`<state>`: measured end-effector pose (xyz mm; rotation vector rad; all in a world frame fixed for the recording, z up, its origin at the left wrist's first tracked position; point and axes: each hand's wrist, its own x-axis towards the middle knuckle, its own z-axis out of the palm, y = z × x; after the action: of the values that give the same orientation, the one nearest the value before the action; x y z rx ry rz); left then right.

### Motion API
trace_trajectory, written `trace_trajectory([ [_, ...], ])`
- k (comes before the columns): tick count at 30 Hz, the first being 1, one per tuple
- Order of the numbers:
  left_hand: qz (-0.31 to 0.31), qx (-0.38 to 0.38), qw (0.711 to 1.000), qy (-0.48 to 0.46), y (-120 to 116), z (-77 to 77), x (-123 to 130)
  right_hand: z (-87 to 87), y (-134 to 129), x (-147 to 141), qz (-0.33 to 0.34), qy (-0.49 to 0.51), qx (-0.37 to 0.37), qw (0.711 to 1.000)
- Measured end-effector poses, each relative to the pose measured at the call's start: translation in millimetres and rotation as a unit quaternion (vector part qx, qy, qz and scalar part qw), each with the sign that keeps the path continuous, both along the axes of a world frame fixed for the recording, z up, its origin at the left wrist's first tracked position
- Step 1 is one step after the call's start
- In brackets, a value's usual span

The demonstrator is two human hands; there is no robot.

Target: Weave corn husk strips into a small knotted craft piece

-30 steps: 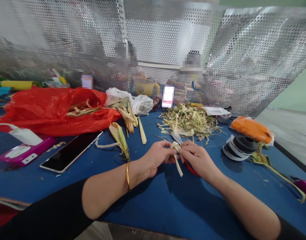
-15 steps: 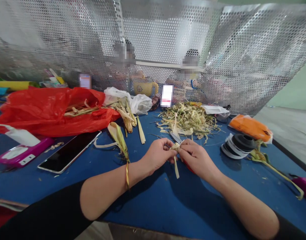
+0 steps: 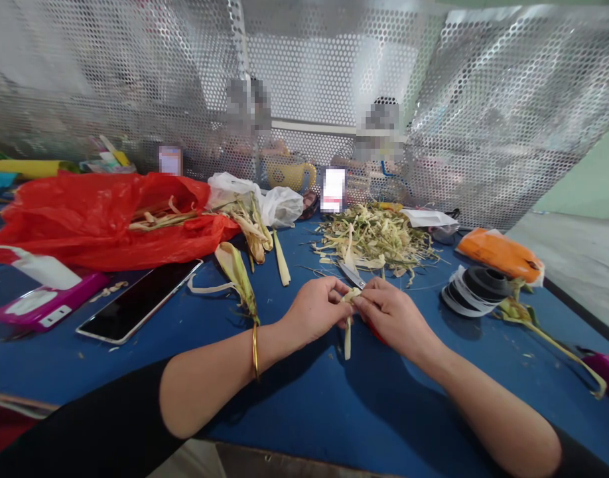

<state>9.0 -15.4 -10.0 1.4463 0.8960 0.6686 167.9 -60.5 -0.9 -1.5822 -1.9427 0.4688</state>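
Observation:
My left hand (image 3: 318, 307) pinches a small folded piece of pale corn husk (image 3: 348, 342) between thumb and fingers, and a narrow end of it hangs down. On the same piece, from the right, the thumb and fingertips of my right hand (image 3: 391, 312) are closed. Just beyond the fingertips show the blades of a pair of scissors (image 3: 353, 274). A bit of red, perhaps their handle, peeks out under my right hand; whether that hand also grips them I cannot tell. A larger yellow-green husk (image 3: 236, 272) lies left of my left hand.
Shredded husk (image 3: 377, 236) is heaped behind my hands. At left are a red plastic bag (image 3: 80, 212) with husks, a phone (image 3: 140, 302) and a purple power strip (image 3: 50, 309). A black spool (image 3: 476, 291) and orange packet (image 3: 501, 255) stand right. Perforated metal panels (image 3: 329, 73) close the back.
The hanging end of the husk has swung slightly left and now hangs straighter. Both hands stay nearly in place, still pinching the piece.

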Motion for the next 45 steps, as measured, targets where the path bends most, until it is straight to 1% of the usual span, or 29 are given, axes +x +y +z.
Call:
trace_trajectory([
  [4, 0.002, 0.012, 1.000, 0.008, -1, 2.5, 1, -0.9, 0, -1, -0.027, -0.008, -0.005, 1.000],
  [7, 0.017, 0.020, 1.000, 0.016, -1, 3.5, 1, -1.8, 0, -3, -0.036, 0.015, 0.005, 0.999],
  [11, 0.038, 0.042, 0.998, 0.021, 0, 4.9, 1, -5.3, 1, -3, -0.058, 0.110, 0.019, 0.992],
  [13, 0.043, 0.046, 0.998, 0.022, 0, 5.8, 0, -7.5, 2, -2, -0.079, 0.178, 0.004, 0.981],
  [15, 0.048, 0.051, 0.997, 0.022, -1, 6.3, 0, -8.8, 2, -2, -0.091, 0.222, -0.025, 0.971],
  [18, 0.062, 0.055, 0.996, 0.022, -2, 5.5, 1, -8.0, 0, -3, -0.099, 0.205, -0.049, 0.972],
  [21, 0.067, 0.054, 0.996, 0.025, -3, 3.3, 2, -6.0, -3, -6, -0.118, 0.175, -0.041, 0.977],
  [25, 0.061, 0.065, 0.996, 0.026, -3, -1.2, 2, -5.8, -5, -9, -0.127, 0.170, -0.020, 0.977],
  [28, 0.039, 0.089, 0.995, 0.036, -2, -4.9, 0, -7.1, -4, -10, -0.121, 0.171, -0.019, 0.978],
  [32, -0.001, 0.139, 0.989, 0.053, -2, -6.7, -3, -6.1, -3, -10, -0.114, 0.218, -0.038, 0.969],
  [35, -0.028, 0.140, 0.988, 0.063, -3, -6.2, -4, -3.2, -1, -7, -0.100, 0.193, -0.023, 0.976],
  [37, -0.056, 0.110, 0.991, 0.058, -4, -6.0, -3, -1.9, 0, -4, -0.078, 0.171, -0.026, 0.982],
  [40, -0.105, 0.033, 0.994, 0.027, -5, -5.5, -1, -1.3, 1, -1, -0.064, 0.212, -0.062, 0.973],
  [42, -0.146, -0.009, 0.989, 0.010, -6, -4.1, -1, -1.1, 2, -1, -0.080, 0.262, -0.085, 0.958],
  [45, -0.207, -0.042, 0.977, -0.001, -7, 0.5, -2, 0.0, 2, -2, -0.119, 0.355, -0.096, 0.922],
])
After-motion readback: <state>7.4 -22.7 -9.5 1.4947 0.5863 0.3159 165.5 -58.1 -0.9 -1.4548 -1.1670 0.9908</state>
